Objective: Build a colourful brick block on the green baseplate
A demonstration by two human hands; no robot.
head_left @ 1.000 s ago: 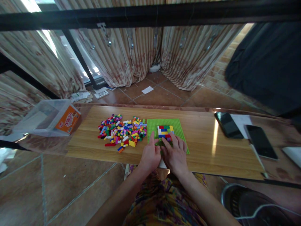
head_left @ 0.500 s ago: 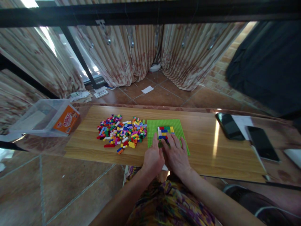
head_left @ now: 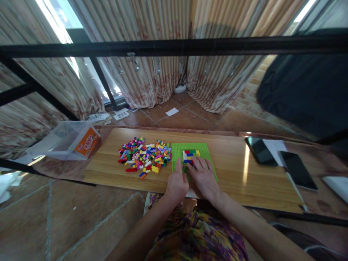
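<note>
A green studded baseplate (head_left: pixel 177 148) lies on the wooden board, with a small patch of joined bricks (head_left: pixel 191 152) in red, blue, green, yellow and white on it. My left hand (head_left: pixel 176 185) rests at the plate's front left, its index finger stretched out just left of the bricks and its other fingers mostly hidden. Over the front right of the plate lies my right hand (head_left: pixel 203 178), fingers spread and their tips on or just above the bricks' front edge. They cover part of the patch. Any small brick beneath the fingertips is hidden.
Left of the plate spreads a heap of loose coloured bricks (head_left: pixel 146 155). A clear plastic box (head_left: pixel 67 141) with an orange label stands further left. Two dark phones (head_left: pixel 261 150) and white paper (head_left: pixel 274 148) lie at the right. A black rail (head_left: pixel 174 47) crosses beyond the board (head_left: pixel 231 170).
The camera view has tilted up somewhat, so the board appears lower. Both hands keep nearly the same place on the baseplate, and the brick patch looks the same.
</note>
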